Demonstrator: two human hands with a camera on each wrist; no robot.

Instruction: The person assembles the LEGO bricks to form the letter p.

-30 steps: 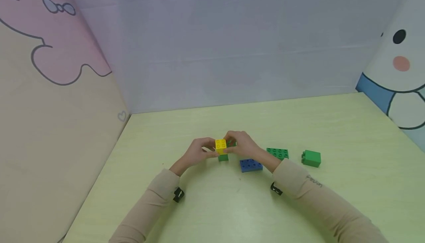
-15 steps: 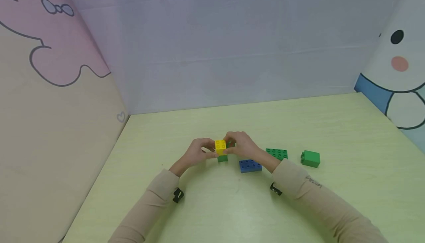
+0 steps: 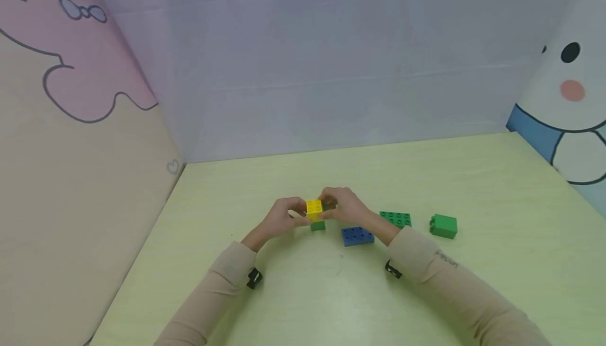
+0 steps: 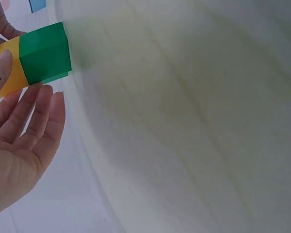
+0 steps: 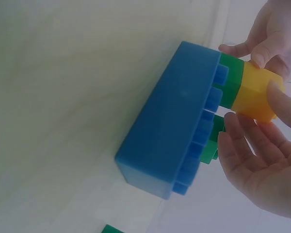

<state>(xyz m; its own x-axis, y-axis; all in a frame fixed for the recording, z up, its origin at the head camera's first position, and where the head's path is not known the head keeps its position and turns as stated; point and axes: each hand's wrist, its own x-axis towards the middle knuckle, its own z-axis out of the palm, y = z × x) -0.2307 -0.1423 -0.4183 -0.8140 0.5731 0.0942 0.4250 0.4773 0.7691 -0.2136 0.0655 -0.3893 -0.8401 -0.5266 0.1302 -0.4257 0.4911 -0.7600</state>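
A yellow toy building brick (image 3: 314, 209) with studs on top sits on a green brick (image 3: 318, 225). From the left side my left hand (image 3: 280, 217) pinches the yellow brick, its thumb at the near side. My right hand (image 3: 345, 206) grips the same brick from the right, thumb against it. In the left wrist view, fingers of the left hand (image 4: 24, 141) lie beside the lower green brick (image 4: 45, 51). Another green brick (image 5: 212, 141) shows behind the stack in the right wrist view, mostly covered by the right hand in the head view.
Right of the stack lies a blue brick (image 3: 357, 236). Beyond it, a flat green brick (image 3: 395, 219) is partly covered by the right forearm. Farther right, a green brick (image 3: 444, 226) lies on its side on the pale table (image 3: 303, 304). A curtain (image 3: 303, 72) closes the back.
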